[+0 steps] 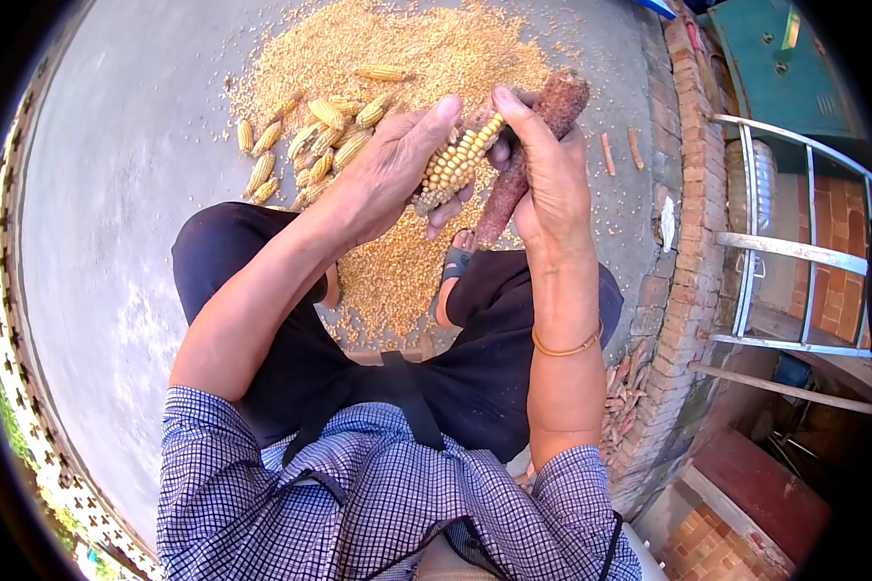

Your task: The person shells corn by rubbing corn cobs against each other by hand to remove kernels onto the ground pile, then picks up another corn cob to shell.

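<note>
Between my hands, in front of my knees, is a partly shelled ear of corn [462,160] with yellow kernels along one side. My left hand [397,160] is closed around its lower end, thumb on top. A dark red bare corncob [503,205] lies across the palm of my right hand [555,179], which is closed on it. My right thumb and fingers also touch the ear's upper tip. Some fingers of both hands are hidden behind the corn. Below, loose kernels [388,281] are heaped between my feet.
Several unshelled ears [329,136] lie ahead to the left, beside a wide spread of kernels [407,44]. Two thin bare cobs [607,155] rest on the concrete floor [116,242]. On the right run a low brick edge [693,242] and a metal ladder [794,247]; more bare cobs [625,392] are piled near my right knee.
</note>
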Tool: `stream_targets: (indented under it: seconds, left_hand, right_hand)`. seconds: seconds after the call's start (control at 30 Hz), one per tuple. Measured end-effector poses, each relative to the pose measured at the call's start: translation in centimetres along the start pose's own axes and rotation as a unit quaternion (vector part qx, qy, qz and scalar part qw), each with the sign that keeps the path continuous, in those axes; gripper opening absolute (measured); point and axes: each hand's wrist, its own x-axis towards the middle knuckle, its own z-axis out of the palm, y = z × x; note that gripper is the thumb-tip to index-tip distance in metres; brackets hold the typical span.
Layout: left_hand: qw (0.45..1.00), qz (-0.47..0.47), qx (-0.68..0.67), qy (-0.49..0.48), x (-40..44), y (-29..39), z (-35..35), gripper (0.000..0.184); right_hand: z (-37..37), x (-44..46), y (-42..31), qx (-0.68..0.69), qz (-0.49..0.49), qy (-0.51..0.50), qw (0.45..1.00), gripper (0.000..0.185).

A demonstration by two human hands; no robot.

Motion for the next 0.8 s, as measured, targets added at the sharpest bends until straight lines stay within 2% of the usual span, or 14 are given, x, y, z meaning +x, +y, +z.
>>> stream_targets:
  seconds: [0.1, 0.53, 0.63, 0.8]
  left_hand:
    - [0.975, 0.095, 0.201, 0.028, 0.47, -0.99, 0.2, 0.047]
    - [1.0, 0.005, -0.022, -0.002, 0.47, -0.45, 0.72, 0.048]
    - [0.993, 0.03, 0.106, 0.03, 0.91, -1.0, 0.42, 0.047]
    - [0.984, 0.071, 0.157, 0.043, 0.65, -1.16, 0.62, 0.046]
  right_hand:
    - [0.19, -0.13, 0.08, -0.003, -0.007, 0.005, 1.0, 0.019]
    - [-0.07, -0.24, -0.39, -0.011, -0.003, 0.012, 1.0, 0.022]
    - [0.06, -0.34, -0.42, -0.031, 0.001, 0.033, 0.999, 0.022]
    - [0.18, -0.34, -0.3, -0.065, 0.002, 0.031, 0.997, 0.024]
